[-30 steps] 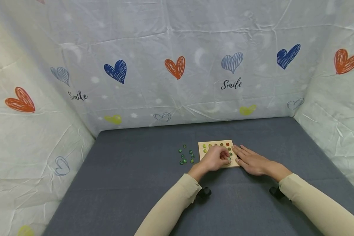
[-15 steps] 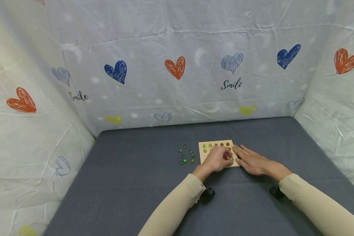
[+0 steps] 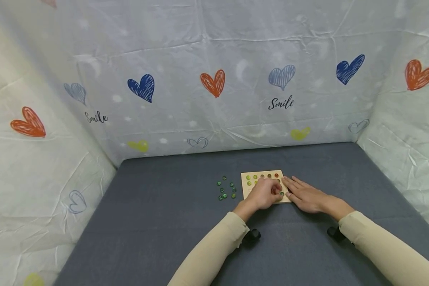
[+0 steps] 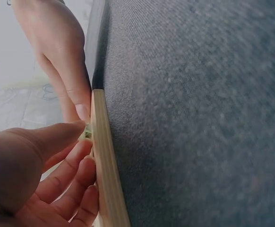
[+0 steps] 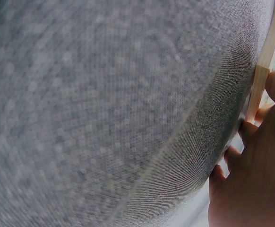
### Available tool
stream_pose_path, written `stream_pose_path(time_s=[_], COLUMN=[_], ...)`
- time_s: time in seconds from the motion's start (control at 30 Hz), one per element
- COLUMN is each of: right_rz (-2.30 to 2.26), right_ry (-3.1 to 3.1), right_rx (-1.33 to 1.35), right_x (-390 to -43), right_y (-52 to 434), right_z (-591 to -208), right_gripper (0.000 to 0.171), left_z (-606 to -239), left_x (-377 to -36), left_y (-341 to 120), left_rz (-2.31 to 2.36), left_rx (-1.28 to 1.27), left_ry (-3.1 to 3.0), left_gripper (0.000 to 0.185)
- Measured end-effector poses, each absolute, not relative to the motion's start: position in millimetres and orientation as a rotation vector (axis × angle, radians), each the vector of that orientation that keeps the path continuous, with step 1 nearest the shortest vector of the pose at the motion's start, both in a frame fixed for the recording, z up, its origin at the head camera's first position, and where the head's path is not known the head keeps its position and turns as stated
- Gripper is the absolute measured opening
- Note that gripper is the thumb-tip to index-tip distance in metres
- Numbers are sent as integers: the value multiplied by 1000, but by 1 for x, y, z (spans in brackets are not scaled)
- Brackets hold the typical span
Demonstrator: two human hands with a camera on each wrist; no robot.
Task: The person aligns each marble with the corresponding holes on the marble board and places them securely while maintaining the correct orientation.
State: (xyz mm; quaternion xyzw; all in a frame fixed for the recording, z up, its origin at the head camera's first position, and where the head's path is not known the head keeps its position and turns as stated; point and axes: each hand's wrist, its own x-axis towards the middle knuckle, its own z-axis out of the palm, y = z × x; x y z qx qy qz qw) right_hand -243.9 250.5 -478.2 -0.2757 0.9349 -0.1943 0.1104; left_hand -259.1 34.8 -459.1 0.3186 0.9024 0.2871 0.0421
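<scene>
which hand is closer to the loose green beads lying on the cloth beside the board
Left. The left hand is on the wooden board, just right of the loose green beads. The right hand rests flat at the board's far right edge.

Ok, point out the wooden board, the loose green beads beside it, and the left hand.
wooden board (image 3: 251,175), head view, bare far left corner of its top face.
loose green beads (image 3: 226,188), head view, middle of the cluster on the grey cloth.
left hand (image 3: 263,194), head view, back of the hand.
</scene>
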Motion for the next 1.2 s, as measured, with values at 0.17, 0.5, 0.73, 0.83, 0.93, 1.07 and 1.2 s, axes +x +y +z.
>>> stream_pose_path(time_s=[0.17,0.5,0.73,0.83,0.93,1.07,1.2], right_rz=[-546,-583,-557,-578,-583,-562,-568], right_ry=[2757,2754,2774,2766,2763,2761,2763], right_rx=[-778,-823,-794,-804,-822,-818,-847], right_x=[-244,-242,-241,-239,-237,-239,-242], right_y=[250,250,248,247,247,248,250], right_z=[-481,-477,-477,-474,-471,-474,-479], right_gripper=[64,64,62,61,62,62,63], left_z=[-455,-440,-434,-432,-431,-430,-431], left_x=[-254,-245,-239,-238,-238,-240,-242], left_y=[28,12,-6,-15,-25,-39,-54], left_rz=[902,944,946,963,990,1023,1053], left_rx=[999,1049,1051,1032,1001,964,926], left_ry=[2731,2732,2789,2805,2809,2829,2864], left_gripper=[22,23,24,25,26,26,26])
